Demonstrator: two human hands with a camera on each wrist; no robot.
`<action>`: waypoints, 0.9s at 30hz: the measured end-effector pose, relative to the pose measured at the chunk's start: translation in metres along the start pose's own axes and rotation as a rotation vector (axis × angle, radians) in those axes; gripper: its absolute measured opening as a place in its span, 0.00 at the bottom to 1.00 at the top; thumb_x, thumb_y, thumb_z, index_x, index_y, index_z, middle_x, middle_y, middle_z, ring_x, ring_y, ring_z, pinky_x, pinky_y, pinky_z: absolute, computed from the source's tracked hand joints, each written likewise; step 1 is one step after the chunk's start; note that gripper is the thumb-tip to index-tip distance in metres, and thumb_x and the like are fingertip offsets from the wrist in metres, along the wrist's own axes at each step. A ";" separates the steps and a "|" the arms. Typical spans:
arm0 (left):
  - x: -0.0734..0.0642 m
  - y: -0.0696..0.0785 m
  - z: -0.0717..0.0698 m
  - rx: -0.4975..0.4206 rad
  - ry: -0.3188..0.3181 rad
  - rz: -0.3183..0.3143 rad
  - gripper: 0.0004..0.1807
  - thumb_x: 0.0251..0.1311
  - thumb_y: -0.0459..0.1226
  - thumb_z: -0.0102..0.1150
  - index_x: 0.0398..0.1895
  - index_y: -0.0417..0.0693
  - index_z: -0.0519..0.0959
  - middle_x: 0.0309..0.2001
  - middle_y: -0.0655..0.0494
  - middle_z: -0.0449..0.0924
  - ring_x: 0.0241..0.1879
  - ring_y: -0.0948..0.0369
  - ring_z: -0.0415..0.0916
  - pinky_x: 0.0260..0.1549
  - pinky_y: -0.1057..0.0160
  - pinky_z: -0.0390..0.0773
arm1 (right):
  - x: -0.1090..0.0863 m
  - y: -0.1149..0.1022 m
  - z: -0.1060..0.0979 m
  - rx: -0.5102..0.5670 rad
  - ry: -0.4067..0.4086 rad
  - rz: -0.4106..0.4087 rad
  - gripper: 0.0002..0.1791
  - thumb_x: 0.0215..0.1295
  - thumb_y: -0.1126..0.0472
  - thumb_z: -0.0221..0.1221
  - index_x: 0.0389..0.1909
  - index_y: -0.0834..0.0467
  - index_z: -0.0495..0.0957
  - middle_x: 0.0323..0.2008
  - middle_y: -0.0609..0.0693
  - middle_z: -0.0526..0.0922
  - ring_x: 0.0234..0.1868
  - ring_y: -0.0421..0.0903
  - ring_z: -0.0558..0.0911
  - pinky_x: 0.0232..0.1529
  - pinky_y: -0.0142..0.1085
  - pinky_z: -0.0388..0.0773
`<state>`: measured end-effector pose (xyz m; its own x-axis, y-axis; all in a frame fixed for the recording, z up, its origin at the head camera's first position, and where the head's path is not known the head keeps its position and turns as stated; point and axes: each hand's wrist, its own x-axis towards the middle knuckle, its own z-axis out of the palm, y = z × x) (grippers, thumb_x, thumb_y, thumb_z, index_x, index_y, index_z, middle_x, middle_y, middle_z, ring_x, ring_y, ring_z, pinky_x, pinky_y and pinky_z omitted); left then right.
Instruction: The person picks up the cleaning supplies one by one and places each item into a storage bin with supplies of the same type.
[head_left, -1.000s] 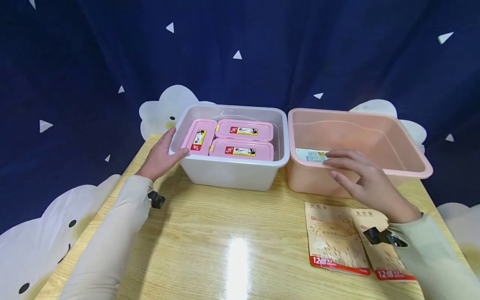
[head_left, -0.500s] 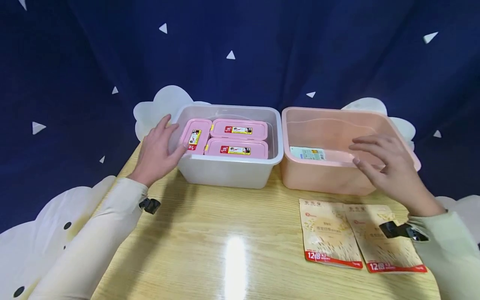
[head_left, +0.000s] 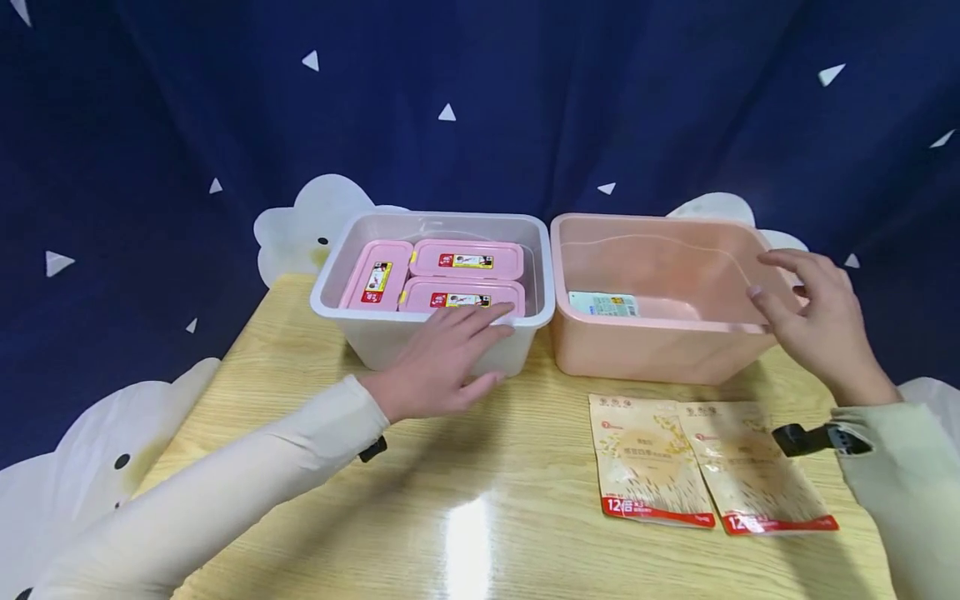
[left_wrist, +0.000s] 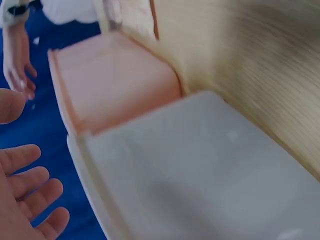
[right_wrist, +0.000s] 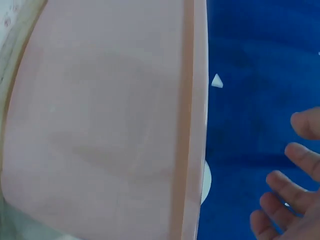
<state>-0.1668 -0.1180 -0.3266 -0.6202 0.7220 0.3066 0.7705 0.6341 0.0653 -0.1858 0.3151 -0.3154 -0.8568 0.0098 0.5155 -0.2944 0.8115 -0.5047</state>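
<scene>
My left hand (head_left: 442,362) hovers in front of the white tub (head_left: 352,333), its fingers loosely extended and overlapping the front rim in the head view. Inside that tub lie three pink-lidded boxes (head_left: 467,260) with red and yellow labels. My right hand (head_left: 821,321) is at the right end of the peach tub (head_left: 637,346), thumb and fingers apart around nothing. A pale green printed packet (head_left: 603,304) lies at the left inside the peach tub. In the left wrist view, the left fingers (left_wrist: 42,195) are spread; the right wrist view shows the right fingers (right_wrist: 287,187) relaxed beyond the rim.
Two beige packets (head_left: 652,462) with red bottom bands lie side by side in front of the peach tub. The tubs stand next to each other on a wooden table (head_left: 360,517). Behind hangs a dark blue curtain (head_left: 480,158) with white triangles and clouds.
My left hand has gone from the white tub's left side to its front. The right hand has shifted rightward from over the peach tub to its right end. The view has drifted slightly right.
</scene>
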 end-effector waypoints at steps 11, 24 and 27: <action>0.035 0.042 0.040 -0.054 -0.182 0.098 0.31 0.70 0.51 0.49 0.71 0.47 0.67 0.75 0.51 0.62 0.74 0.55 0.62 0.74 0.55 0.62 | 0.005 0.033 0.008 -0.040 -0.056 0.296 0.30 0.74 0.52 0.49 0.70 0.64 0.64 0.63 0.70 0.66 0.60 0.63 0.66 0.45 0.30 0.59; 0.063 0.061 0.053 -0.008 -0.221 0.138 0.31 0.70 0.51 0.46 0.72 0.48 0.65 0.74 0.54 0.64 0.73 0.57 0.64 0.69 0.56 0.69 | 0.010 0.051 0.002 -0.071 -0.002 0.405 0.30 0.73 0.53 0.47 0.70 0.66 0.63 0.67 0.72 0.64 0.66 0.66 0.61 0.63 0.58 0.58; 0.064 0.066 0.062 0.011 -0.230 0.163 0.31 0.70 0.51 0.47 0.72 0.47 0.66 0.73 0.54 0.66 0.71 0.57 0.66 0.68 0.56 0.70 | 0.007 0.059 0.005 -0.059 -0.052 0.413 0.32 0.74 0.52 0.46 0.71 0.67 0.60 0.65 0.72 0.63 0.63 0.65 0.64 0.57 0.44 0.67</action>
<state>-0.1653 -0.0128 -0.3614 -0.5066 0.8576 0.0886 0.8618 0.5067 0.0222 -0.2110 0.3605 -0.3453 -0.9186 0.3132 0.2410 0.1022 0.7774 -0.6206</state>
